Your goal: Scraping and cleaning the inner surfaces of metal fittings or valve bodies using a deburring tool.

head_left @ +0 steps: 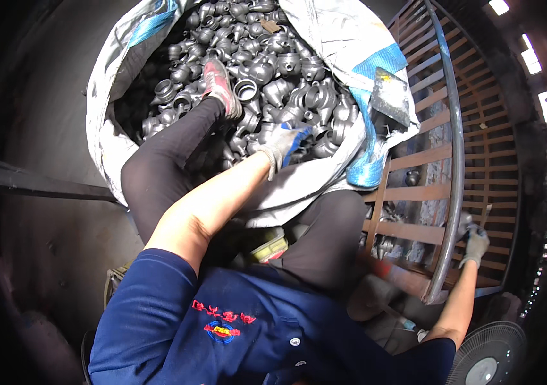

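A large white woven bag (315, 25) with blue straps stands open before me, full of grey metal castings (260, 67), rounded and hollow with short necks. My left hand (281, 146), in a grey glove with blue on the fingers, reaches in at the near side of the bag. Its fingers bend down over the castings; their tips are blurred, and I cannot see whether they grip one. Far to the right, my gloved right hand (475, 245) holds a grey metal casting (465, 222) at the slatted metal crate (451, 128).
My shoe (220, 86) rests on the castings inside the bag. Loose castings (386, 240) lie behind the slats of the crate. A fan (486, 369) stands at the lower right, and a metal bar (49, 183) runs along the left.
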The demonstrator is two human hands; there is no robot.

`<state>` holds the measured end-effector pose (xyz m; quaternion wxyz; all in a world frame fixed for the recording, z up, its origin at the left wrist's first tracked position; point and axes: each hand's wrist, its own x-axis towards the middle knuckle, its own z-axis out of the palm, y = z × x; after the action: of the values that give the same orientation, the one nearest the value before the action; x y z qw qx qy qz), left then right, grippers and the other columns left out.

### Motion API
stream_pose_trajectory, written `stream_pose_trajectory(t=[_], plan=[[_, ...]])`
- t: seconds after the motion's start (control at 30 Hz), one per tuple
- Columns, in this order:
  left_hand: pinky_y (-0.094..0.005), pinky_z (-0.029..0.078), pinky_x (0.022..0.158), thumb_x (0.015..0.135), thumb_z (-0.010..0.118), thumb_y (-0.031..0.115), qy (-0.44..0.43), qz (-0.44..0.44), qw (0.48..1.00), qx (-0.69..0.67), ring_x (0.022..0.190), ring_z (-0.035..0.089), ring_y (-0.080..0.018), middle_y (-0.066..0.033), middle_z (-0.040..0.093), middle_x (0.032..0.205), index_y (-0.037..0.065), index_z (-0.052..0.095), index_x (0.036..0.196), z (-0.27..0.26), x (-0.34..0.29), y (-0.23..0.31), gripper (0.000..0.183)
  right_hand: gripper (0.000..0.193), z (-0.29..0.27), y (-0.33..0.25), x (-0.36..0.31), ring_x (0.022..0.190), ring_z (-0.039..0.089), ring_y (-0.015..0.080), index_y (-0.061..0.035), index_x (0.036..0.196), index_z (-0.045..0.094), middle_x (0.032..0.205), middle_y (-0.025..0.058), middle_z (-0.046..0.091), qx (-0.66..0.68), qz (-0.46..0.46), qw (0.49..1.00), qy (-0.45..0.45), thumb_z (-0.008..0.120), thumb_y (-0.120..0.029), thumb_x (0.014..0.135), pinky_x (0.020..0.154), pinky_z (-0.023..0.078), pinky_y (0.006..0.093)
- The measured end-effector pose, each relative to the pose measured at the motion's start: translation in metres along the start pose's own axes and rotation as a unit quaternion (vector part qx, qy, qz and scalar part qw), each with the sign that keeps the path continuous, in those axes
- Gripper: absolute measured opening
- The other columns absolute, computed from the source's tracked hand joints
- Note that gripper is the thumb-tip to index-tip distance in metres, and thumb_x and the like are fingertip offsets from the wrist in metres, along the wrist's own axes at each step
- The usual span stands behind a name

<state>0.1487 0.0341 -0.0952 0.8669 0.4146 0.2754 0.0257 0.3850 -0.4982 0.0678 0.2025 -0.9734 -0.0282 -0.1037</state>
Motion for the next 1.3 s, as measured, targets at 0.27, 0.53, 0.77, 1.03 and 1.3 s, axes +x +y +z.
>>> stream_pose_trajectory(t=[0.27,0.53,0.77,1.03,1.3], plan=[[-0.0307,0.046,0.056,0.082,0.063,0.018,0.064,0.027,0.949,0.308,0.063,0.058,-0.0174,-0.0051,0.062,0.075,0.008,0.066,0.089,0.087,0.061,-0.017,0.013,0.016,0.032,0.118,0.002,0.059,0.061,0.0199,-0.0013,0.076,0.067,0.07,0.0104,0.065,-0.179,0.036,0.972,-0.147,0.068,-0.017,0.074,0.059,0.046,0.0332],[-0.0343,0.049,0.066,0.06,0.066,0.014,-0.111,0.147,0.919,0.35,0.078,0.063,-0.028,-0.0111,0.064,0.086,0.013,0.059,0.098,0.048,0.107,-0.036,0.038,0.017,0.01,-0.081,-0.026,0.037,0.033,0.0046,-0.0069,0.096,0.066,0.064,-0.0019,0.056,0.263,0.09,0.956,-0.093,0.06,-0.017,0.084,0.034,0.024,0.0236],[-0.0339,0.05,0.059,0.062,0.066,0.016,0.076,0.288,0.512,0.806,0.067,0.062,-0.0237,-0.0122,0.063,0.074,0.008,0.065,0.073,0.006,0.089,-0.012,0.014,0.031,-0.031,-0.178,-0.092,0.062,0.049,0.005,-0.0023,0.112,0.058,0.087,0.0038,0.059,0.396,-0.046,0.917,-0.019,0.057,-0.02,0.088,0.056,0.038,0.018],[-0.0243,0.038,0.039,0.083,0.059,0.015,0.004,0.146,0.862,0.485,0.047,0.049,-0.0058,0.0002,0.054,0.059,0.007,0.061,0.087,-0.003,-0.072,0.078,0.009,0.048,0.073,-0.277,-0.227,0.087,0.06,0.0141,0.007,0.124,0.046,0.11,0.0145,0.059,0.571,-0.034,0.742,-0.351,0.064,-0.006,0.081,0.078,0.046,0.0233],[-0.0207,0.043,0.054,0.077,0.066,0.006,-0.051,0.105,0.957,0.264,0.065,0.051,-0.0039,-0.0019,0.061,0.08,-0.001,0.061,0.101,-0.013,-0.173,0.076,0.025,0.027,0.135,-0.336,-0.228,0.071,0.057,0.0063,-0.0004,0.106,0.059,0.091,0.0037,0.063,0.578,0.036,0.694,-0.427,0.066,-0.01,0.082,0.056,0.046,0.0188]])
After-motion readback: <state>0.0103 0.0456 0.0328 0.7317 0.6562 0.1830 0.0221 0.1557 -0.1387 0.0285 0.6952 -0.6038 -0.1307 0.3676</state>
